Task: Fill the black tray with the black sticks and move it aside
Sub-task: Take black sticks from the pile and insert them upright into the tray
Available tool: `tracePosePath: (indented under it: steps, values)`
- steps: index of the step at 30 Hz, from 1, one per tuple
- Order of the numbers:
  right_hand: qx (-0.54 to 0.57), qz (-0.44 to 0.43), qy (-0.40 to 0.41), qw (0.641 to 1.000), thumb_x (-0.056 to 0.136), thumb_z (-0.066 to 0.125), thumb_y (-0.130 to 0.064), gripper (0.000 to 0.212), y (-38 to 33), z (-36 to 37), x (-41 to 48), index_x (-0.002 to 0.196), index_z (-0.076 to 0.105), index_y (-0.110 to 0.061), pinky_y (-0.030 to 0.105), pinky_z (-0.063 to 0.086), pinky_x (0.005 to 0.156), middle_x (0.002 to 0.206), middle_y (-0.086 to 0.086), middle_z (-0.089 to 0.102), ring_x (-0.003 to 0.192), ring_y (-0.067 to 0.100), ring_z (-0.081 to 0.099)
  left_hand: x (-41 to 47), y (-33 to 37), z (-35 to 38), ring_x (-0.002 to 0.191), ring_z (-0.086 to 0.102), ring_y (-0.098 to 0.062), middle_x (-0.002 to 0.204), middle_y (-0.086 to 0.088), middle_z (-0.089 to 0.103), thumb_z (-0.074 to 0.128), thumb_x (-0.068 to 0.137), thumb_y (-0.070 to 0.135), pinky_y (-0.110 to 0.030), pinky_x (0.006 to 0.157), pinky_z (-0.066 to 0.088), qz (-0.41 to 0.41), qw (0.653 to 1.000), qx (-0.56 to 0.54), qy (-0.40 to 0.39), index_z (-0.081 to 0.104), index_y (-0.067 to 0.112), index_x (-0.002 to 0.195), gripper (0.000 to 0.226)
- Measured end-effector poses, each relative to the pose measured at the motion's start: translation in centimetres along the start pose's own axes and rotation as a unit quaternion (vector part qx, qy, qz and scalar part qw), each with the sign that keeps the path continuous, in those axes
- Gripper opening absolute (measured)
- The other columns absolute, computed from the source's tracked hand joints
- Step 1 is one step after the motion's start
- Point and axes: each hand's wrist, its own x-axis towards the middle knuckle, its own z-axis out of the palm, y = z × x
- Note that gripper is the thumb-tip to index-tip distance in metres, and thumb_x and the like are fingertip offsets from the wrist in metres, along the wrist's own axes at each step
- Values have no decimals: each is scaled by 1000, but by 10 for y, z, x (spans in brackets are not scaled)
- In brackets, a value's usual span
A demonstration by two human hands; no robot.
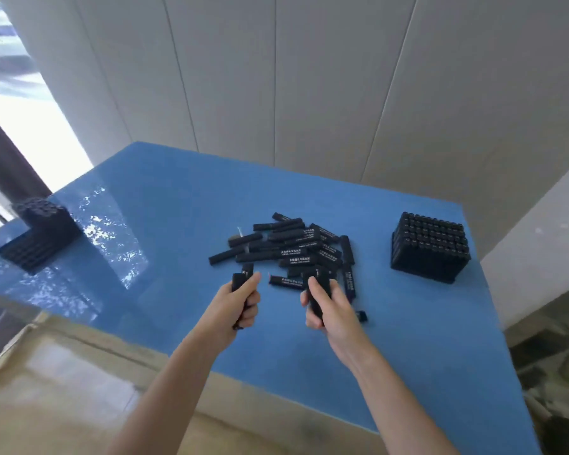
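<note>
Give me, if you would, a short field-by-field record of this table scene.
surface: blue table
loose stock: pile of black sticks in the middle of the table, several with white print
right tray: full black tray, packed with upright sticks, at the table's right
left tray: second black tray, blurred, seemingly only partly filled, at the far left
left-hand grip: curled round held sticks
right-hand grip: likewise holds sticks, at the pile's near edge
</note>
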Motion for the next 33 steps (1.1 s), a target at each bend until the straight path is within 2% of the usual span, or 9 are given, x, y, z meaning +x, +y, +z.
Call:
tracePosePath:
  steps: [6,12,17,19,21,23,27,29,33]
  values:
    - [7,26,-54,998,98,37,-35,25,16,91,0,87,37,-13,21,31,48,70,1,51,41,9,32,-38,7,-84,43,22,-11,55,3,25,60,89,30,-19,40,22,0,997,-48,60,37,17,69,34]
    - [-10,9,-91,996,99,36,-32,24,38,213,-2,93,39,-10,22,32,48,72,4,53,40,10,33,-81,15,-193,40,33,-12,51,1,33,63,88,24,-21,42,31,20,988,-104,111,42,13,70,30]
    - [-8,6,-97,995,101,33,-25,20,56,314,-6,92,40,-9,21,32,46,73,5,56,39,10,33,-112,30,-287,38,23,-9,50,4,26,61,89,22,-19,38,25,29,986,-98,131,35,15,68,35]
    - [-13,8,-103,995,101,32,-24,18,63,346,-9,94,40,-9,21,32,46,75,5,56,40,10,33,-122,38,-315,38,21,-8,48,5,25,61,89,23,-19,38,23,42,985,-88,144,42,11,69,31]
    - [-31,-3,-113,993,100,33,-25,19,68,375,-9,98,41,-8,22,33,48,76,5,57,43,11,35,-128,47,-336,38,21,-8,47,6,25,63,88,24,-18,39,23,55,984,-72,152,56,4,80,23]
    - [-51,-13,-124,991,100,33,-28,23,72,403,-7,103,42,-7,22,36,50,77,4,59,46,11,39,-130,55,-354,40,21,-8,49,5,24,64,87,26,-19,40,23,64,984,-61,155,63,2,90,23]
    - [-63,-10,-142,988,100,34,-28,22,78,451,8,102,42,-8,17,37,46,76,3,60,49,9,42,-118,67,-387,39,21,-7,46,7,27,67,86,19,-18,39,23,76,984,-61,149,57,11,69,21]
    - [-73,-9,-153,986,100,34,-28,19,83,472,20,100,40,-11,16,37,46,77,2,58,50,9,43,-109,71,-403,38,22,-7,44,7,30,66,86,15,-17,39,23,87,983,-64,147,58,8,73,16]
    - [-94,-22,-141,985,99,37,-29,19,89,506,56,102,45,-12,20,46,59,85,0,62,65,9,59,-80,86,-440,37,23,-6,41,9,35,64,87,11,-17,40,22,90,983,-73,145,59,8,73,15]
